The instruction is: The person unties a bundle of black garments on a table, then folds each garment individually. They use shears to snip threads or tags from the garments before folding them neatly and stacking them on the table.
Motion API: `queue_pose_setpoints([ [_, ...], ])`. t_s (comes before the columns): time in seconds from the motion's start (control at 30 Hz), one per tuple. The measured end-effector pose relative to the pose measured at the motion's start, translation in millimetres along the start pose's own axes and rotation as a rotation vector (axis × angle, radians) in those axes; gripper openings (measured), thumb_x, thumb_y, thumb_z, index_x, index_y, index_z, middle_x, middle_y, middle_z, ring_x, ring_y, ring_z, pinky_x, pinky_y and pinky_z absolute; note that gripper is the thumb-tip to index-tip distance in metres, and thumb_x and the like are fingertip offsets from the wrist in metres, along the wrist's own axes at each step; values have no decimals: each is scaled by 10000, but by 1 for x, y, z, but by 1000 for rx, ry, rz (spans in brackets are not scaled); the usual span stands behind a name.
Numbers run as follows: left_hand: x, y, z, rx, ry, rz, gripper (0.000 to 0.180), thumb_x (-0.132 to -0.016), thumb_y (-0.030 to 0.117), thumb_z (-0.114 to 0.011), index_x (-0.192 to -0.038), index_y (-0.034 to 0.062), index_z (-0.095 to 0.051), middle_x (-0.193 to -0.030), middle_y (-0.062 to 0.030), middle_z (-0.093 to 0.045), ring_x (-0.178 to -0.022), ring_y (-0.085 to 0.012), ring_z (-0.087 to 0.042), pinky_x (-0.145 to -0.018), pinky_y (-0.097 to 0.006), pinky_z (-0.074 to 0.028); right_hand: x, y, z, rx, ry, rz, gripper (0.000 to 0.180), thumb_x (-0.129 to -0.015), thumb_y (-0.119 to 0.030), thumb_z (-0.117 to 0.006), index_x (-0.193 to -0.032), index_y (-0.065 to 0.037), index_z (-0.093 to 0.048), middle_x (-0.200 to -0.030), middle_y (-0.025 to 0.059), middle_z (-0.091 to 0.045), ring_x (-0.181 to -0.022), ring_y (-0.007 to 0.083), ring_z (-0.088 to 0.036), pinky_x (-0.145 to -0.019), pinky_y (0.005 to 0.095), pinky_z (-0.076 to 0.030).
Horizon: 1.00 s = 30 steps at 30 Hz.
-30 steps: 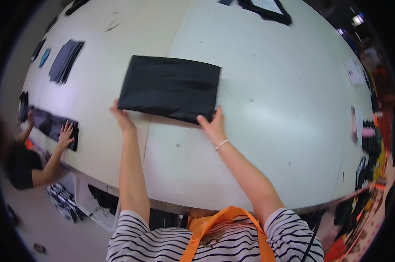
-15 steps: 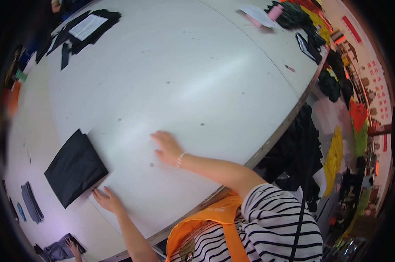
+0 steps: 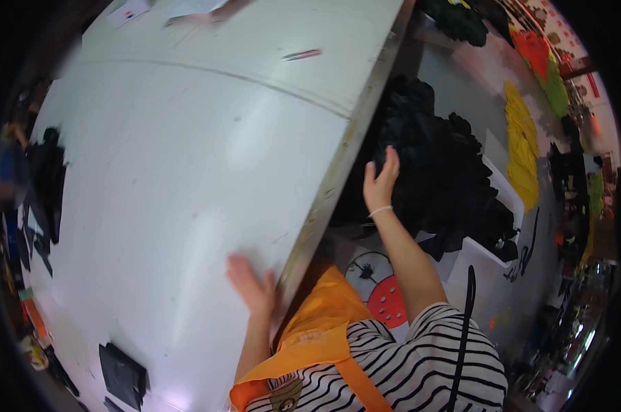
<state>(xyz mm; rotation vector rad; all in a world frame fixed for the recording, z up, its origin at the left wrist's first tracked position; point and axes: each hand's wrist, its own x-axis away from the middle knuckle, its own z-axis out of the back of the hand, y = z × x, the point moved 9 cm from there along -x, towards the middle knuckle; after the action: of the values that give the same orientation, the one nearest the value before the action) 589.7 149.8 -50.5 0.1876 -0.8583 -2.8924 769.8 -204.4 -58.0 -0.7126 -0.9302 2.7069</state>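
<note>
1. Black fabric heap [image 3: 437, 178], a large crumpled mound of dark cloth, fills a white bin [image 3: 486, 257] on the floor just beside the long edge of the table, to the person's right; the pile spills over the bin's near rim.
2. White cutting table [image 3: 187, 172] spans the left of the view, its metal-trimmed edge running diagonally from top to bottom; a folded black piece [image 3: 123, 374] lies near its lower left corner, and more dark cloth [image 3: 46, 182] sits along its far left side.
3. Yellow fabric [image 3: 522, 154] lies on the floor beyond the bin, well apart from the hands.
4. Right hand [image 3: 380, 182] reaches off the table to the heap, fingers extended and slightly spread, fingertips touching the black cloth but closed on nothing; a thin white band circles the wrist.
5. Left hand [image 3: 252, 285] rests flat on the table near its edge, fingers straight and close together, gripping nothing; motion blur softens its outline.
</note>
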Motion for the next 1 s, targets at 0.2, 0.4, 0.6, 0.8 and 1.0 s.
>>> queue_pose_setpoints([
  [0.2,-116,172,-126,-48,-303,-166,735,-829,350,-579,-1403,40,-240,-1467,-192,-194,-1356,-361,-175,-1084,-528,-92,-90,248,15,407,-108,-604,804,-794,-241,-659,-1429,-114,-182,-1468,193,-153,-1326,359,-222,-1065,485,-233],
  [0.4,-127,178,-148,-383,-290,-192,780,-804,464,-570,-1396,54,-271,-1463,-179,-218,-1350,-346,-200,-1073,-512,-122,-142,347,4,397,-297,-543,451,-818,-251,-608,-1228,-88,-514,-1243,214,-486,-1170,376,-439,-967,434,-366],
  [0.6,-129,182,-152,-392,-262,-183,744,-810,412,-580,-1394,63,-279,-1454,-171,-242,-1348,-333,-213,-1076,-507,-124,-213,333,80,76,208,-386,291,-815,-134,-490,-979,88,-583,-998,261,-613,-935,374,-591,-840,387,-440],
  [0.8,-127,186,-149,-385,-242,-179,736,-802,441,-571,-1386,81,-304,-1460,-148,-237,-1348,-315,-215,-1073,-502,-133,-271,265,171,-748,352,-626,248,-880,-74,-458,-1051,88,-537,-998,162,-576,-913,233,-570,-796,309,-489],
  [1.0,-123,190,-136,-287,-235,-221,848,-735,546,-595,-1379,69,-317,-1465,-146,-222,-1350,-310,-199,-1069,-508,-130,-282,145,210,-700,345,-447,277,-888,-54,-451,-1124,72,-523,-969,147,-596,-898,192,-575,-812,270,-465],
])
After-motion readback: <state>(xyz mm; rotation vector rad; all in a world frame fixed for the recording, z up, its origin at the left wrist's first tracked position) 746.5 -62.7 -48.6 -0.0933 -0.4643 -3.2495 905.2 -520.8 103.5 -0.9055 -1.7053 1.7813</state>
